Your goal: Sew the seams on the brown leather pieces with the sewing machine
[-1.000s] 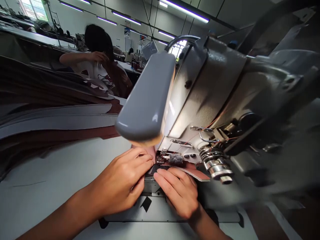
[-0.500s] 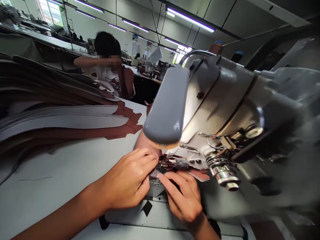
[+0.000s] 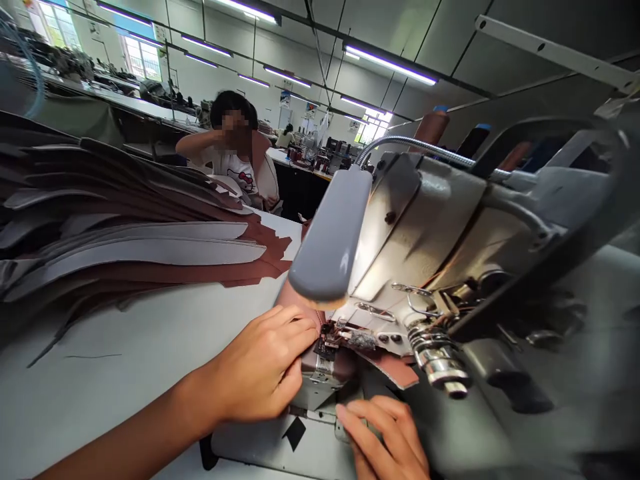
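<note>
My left hand (image 3: 267, 363) is closed, its fingertips on a mauve-brown leather piece (image 3: 287, 297) right beside the presser foot (image 3: 330, 337) of a sewing machine (image 3: 415, 227). The leather runs under the foot, and a pinkish strip of it (image 3: 393, 368) sticks out to the right. A short black strip (image 3: 326, 352) lies at the foot's front. Lower down, my right hand (image 3: 387, 430) is apart from the leather, its fingers loosely stretched near a small metal plate (image 3: 343, 430) at the front of the machine bed. I see nothing held in it.
A grey lamp (image 3: 330, 233) hangs in front of the machine head. Stacked leather pieces (image 3: 150, 253) lie on the white table (image 3: 165, 333) at left. A black scrap (image 3: 295, 433) rests on the lower bed. Across the table sits a person (image 3: 240, 160). Thread spools (image 3: 433, 127) stand behind the machine.
My right hand has moved from beside the presser foot down and to the right, off the leather. My left hand stays at the foot. The camera view has shifted slightly.
</note>
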`<action>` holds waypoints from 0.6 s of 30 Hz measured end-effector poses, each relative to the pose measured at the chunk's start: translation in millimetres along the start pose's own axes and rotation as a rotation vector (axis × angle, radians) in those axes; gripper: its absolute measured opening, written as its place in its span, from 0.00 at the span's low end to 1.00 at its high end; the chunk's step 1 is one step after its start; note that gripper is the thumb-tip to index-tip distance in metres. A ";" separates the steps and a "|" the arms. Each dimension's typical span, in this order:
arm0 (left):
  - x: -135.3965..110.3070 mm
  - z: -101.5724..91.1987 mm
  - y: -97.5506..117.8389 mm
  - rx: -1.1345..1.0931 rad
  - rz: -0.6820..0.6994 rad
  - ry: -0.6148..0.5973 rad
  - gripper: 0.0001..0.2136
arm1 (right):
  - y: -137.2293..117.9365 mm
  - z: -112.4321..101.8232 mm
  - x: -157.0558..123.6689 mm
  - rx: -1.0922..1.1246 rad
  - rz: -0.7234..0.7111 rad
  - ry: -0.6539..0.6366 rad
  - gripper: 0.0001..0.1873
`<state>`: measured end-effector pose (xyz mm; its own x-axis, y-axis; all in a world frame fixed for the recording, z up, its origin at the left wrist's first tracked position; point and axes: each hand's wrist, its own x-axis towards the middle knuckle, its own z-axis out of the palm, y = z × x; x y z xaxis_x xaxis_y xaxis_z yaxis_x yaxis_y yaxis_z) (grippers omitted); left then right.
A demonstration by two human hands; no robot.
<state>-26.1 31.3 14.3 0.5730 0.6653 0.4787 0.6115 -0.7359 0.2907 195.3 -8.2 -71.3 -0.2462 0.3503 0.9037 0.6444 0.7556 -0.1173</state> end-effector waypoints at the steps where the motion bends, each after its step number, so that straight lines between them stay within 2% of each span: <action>1: 0.0 -0.5 0.8 -0.001 0.000 -0.001 0.17 | 2.8 -2.0 1.4 -0.013 -0.007 0.004 0.14; 3: 0.2 -1.4 2.9 -0.005 -0.009 -0.009 0.17 | 9.4 -6.3 7.9 -0.040 -0.040 0.029 0.17; 6: 1.0 -2.7 6.4 -0.008 -0.039 -0.022 0.15 | 16.4 -7.7 20.9 -0.114 -0.083 -0.018 0.23; 10: 2.6 -3.3 8.8 -0.007 -0.032 -0.006 0.13 | 21.2 2.7 30.8 -0.195 -0.126 -0.062 0.21; 12: 3.0 -3.1 9.0 -0.001 -0.039 -0.007 0.13 | 27.8 7.4 28.2 -0.217 -0.139 -0.044 0.20; 16: 0.3 -0.4 14.2 0.022 -0.056 -0.018 0.15 | 55.0 6.6 6.5 -0.291 -0.199 0.000 0.28; 18: -3.5 3.5 18.5 0.057 -0.054 -0.039 0.16 | 70.3 12.0 -5.4 -0.271 -0.173 -0.061 0.29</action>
<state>-14.9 15.8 15.1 0.5584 0.7089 0.4308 0.6716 -0.6912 0.2669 233.2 49.7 -89.3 -0.4066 0.2686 0.8732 0.7567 0.6345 0.1572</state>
